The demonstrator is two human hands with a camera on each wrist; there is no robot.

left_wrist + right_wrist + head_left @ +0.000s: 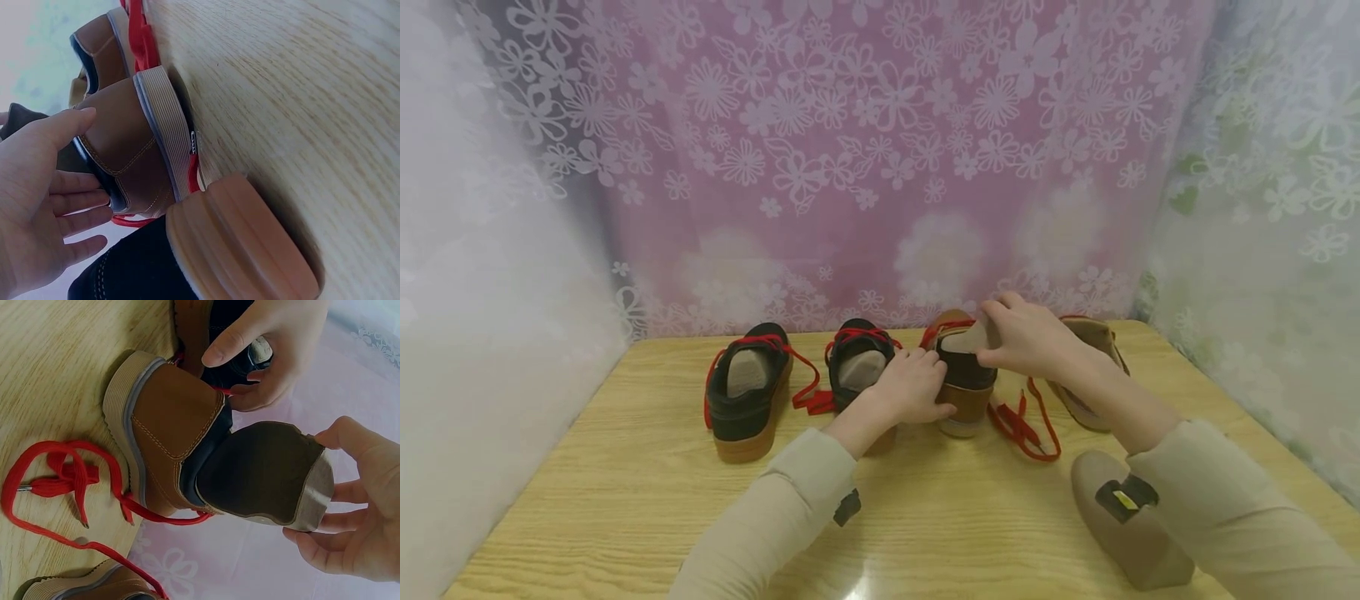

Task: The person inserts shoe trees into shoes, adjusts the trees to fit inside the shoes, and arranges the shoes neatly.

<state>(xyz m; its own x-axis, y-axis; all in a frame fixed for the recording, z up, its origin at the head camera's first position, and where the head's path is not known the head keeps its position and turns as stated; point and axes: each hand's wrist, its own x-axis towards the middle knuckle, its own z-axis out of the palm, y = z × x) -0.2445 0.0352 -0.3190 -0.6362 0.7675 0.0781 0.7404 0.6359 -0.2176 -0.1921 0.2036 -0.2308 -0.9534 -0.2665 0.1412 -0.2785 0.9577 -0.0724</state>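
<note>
On the table (955, 533) I count 4 shoes, 2 black (741, 421) and 2 brown, the inner brown shoe (966, 404) pointing heel towards my head camera, with my left hand (913, 387) beside it, fingers loosely spread. Of 2 insoles outside the black pair, 1 lies near my right sleeve (1240, 500); the held insole (262, 475), nearer my pinching right hand (1030, 340), runs lengthwise from those fingers down into that shoe's opening.

insert (259, 472): matt; shoe (175, 409): smooth, leather-like; laces (56, 486): cloth; table (625, 517): glossy wood
</note>
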